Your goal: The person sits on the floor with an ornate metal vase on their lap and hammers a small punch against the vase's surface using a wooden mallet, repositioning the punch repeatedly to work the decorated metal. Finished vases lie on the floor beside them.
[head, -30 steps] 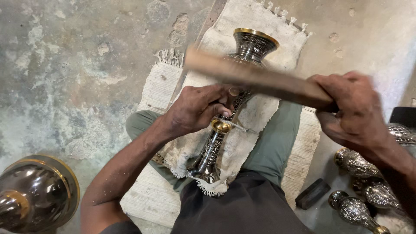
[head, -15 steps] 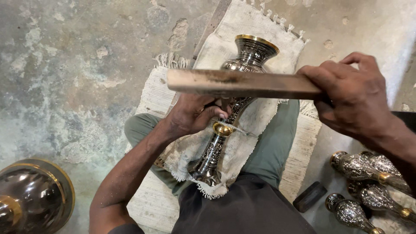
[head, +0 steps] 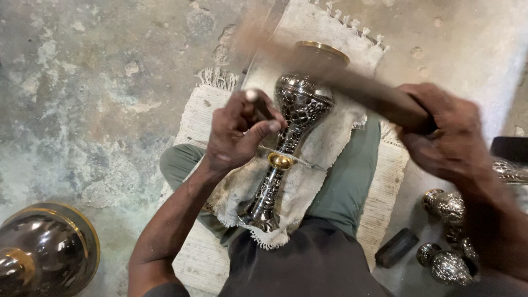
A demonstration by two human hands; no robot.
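An engraved silver metal vase (head: 300,110) with a gold rim and a gold band lies lengthwise on a white cloth (head: 324,148) across my lap. My left hand (head: 239,132) pinches a thin metal punch (head: 258,104) and rests its tip against the vase's bulb. My right hand (head: 445,132) grips a long wooden stick (head: 341,82), blurred by motion, slanting up and left above the vase's mouth.
A woven pale mat (head: 203,110) lies under my legs on the stained concrete floor. A large dark metal bowl with a gold rim (head: 44,250) stands at the lower left. Several small engraved silver pieces (head: 448,220) and a dark block (head: 396,247) lie at the right.
The wooden stick has swung from lying level over the vase to slanting up toward the top left. My left hand has lifted slightly along the bulb with the punch.
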